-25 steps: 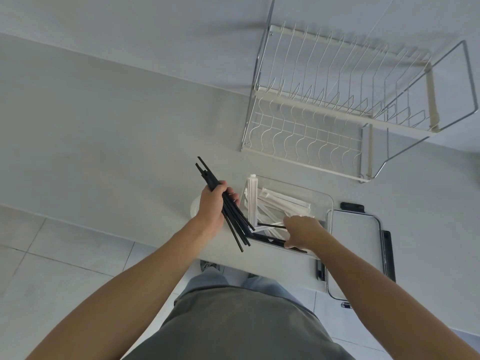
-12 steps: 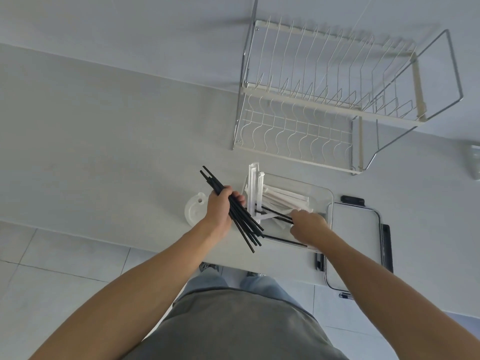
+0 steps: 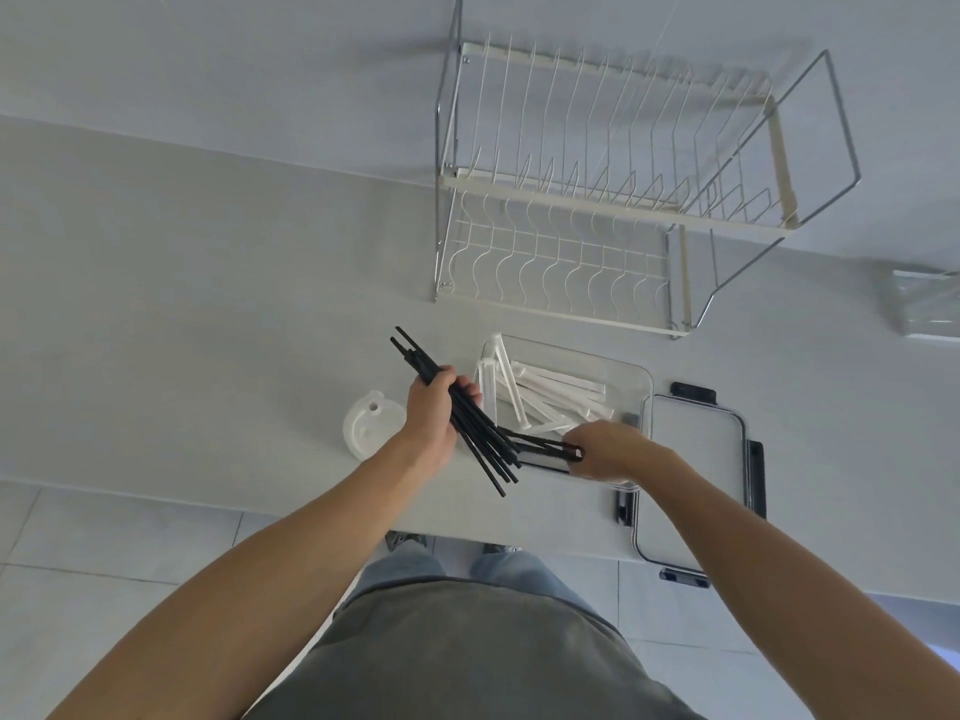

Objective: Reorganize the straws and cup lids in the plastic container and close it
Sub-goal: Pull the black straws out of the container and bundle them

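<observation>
**Straws in both hands over the open container**

Right now your left hand point(image 3: 434, 423) is curling its fingers around a bundle of black straws point(image 3: 462, 415), gripping them near their middle so they are slanting from the far left down toward your body. Just to the left of that hand, a translucent cup lid point(image 3: 370, 427) is lying flat on the white counter point(image 3: 208, 304), apart from the container.

Your right hand point(image 3: 608, 449) is reaching over the near edge of the clear plastic container point(image 3: 636, 379), pinching a few more black straws point(image 3: 540, 449) between thumb and fingertips. Those straws are pointing leftward, and their free ends are meeting the lower part of the bundle in your left hand. Beyond your right hand, paper-wrapped white straws point(image 3: 550, 392) are lying jumbled inside the container, with two of them leaning up against its left wall.

Immediately right of your right hand, the container's lid point(image 3: 693, 459) is lying flat on the counter, its dark latches showing around the rim and its near end hanging over the counter edge. Farther away from both hands, a wire dish rack point(image 3: 597, 200) is standing against the wall.
</observation>
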